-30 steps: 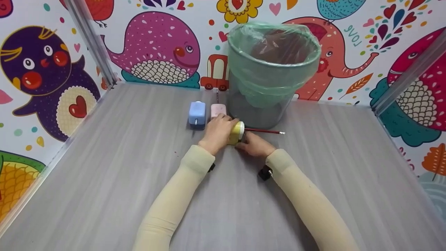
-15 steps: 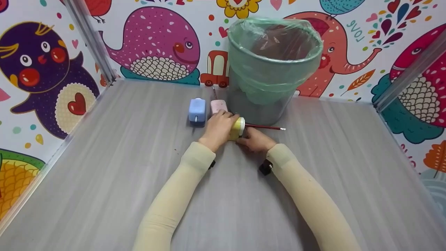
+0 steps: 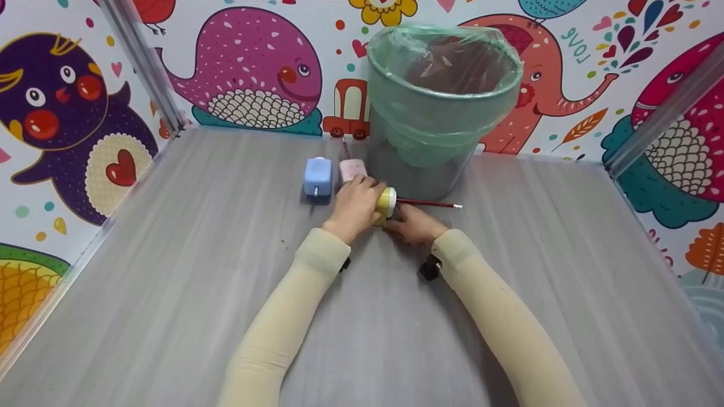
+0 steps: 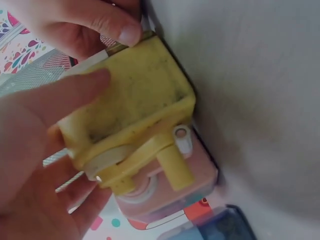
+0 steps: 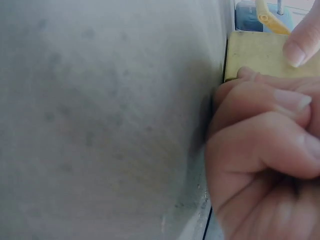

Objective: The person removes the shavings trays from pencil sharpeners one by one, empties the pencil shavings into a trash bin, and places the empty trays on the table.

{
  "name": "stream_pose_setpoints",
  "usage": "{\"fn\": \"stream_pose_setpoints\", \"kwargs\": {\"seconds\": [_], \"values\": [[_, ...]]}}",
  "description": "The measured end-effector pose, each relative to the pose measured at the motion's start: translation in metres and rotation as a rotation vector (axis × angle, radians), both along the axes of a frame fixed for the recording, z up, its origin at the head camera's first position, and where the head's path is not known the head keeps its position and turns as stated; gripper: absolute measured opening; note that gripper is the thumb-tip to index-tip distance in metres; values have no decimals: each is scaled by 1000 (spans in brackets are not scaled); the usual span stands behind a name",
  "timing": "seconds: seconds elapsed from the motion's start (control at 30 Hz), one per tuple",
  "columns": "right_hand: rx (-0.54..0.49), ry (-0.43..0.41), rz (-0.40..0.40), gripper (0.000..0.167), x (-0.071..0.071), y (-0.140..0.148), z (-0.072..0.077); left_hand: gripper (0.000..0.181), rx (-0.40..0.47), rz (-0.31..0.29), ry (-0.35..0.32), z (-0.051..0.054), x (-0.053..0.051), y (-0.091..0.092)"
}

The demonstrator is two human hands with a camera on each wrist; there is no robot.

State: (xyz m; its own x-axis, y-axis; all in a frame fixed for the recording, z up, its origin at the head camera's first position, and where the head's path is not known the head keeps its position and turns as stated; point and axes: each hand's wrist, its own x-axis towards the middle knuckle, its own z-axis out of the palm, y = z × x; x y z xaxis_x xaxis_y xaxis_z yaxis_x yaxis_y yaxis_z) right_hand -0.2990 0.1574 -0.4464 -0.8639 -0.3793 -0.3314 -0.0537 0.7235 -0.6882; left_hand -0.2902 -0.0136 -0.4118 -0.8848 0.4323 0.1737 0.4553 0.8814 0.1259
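Note:
A yellow crank pencil sharpener (image 3: pixel 386 199) lies on the table, a dark red pencil (image 3: pixel 430 203) sticking out of its white end to the right. My left hand (image 3: pixel 356 209) grips its body, with the thumb across the yellow face in the left wrist view. The yellow crank handle (image 4: pixel 175 167) faces the pink sharpener. At the white end, my right hand (image 3: pixel 418 225) has curled fingers, and its thumb and fingers pinch a narrow olive edge (image 4: pixel 147 36) of the sharpener. What lies inside the right fingers is hidden.
A pink sharpener (image 3: pixel 353 168) with a pencil (image 3: pixel 345 148) behind it stands beyond my left hand. Left of it is a blue sharpener (image 3: pixel 318 176). Behind the hands stands a mesh waste bin (image 3: pixel 418 175) with a green bag liner (image 3: pixel 441 121). Printed walls edge the table.
The head view has shifted slightly, so things sit higher in it. Both hands keep nearly the same places on the yellow pencil sharpener; the left thumb now shows on its near side.

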Motion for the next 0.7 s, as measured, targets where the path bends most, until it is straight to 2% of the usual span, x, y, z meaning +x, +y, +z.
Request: {"fn": "stream_pose_setpoints", "kwargs": {"seconds": [0.23,0.47,0.7], "values": [[21,15,35,34,0,-1,0,47,4,6,5,-1,0,2],[60,33,95,31,-4,-3,2,47,27,8,22,0,0,0],[35,-15,51,31,-3,1,-1,43,52,1,17,-1,-1,3]]}}
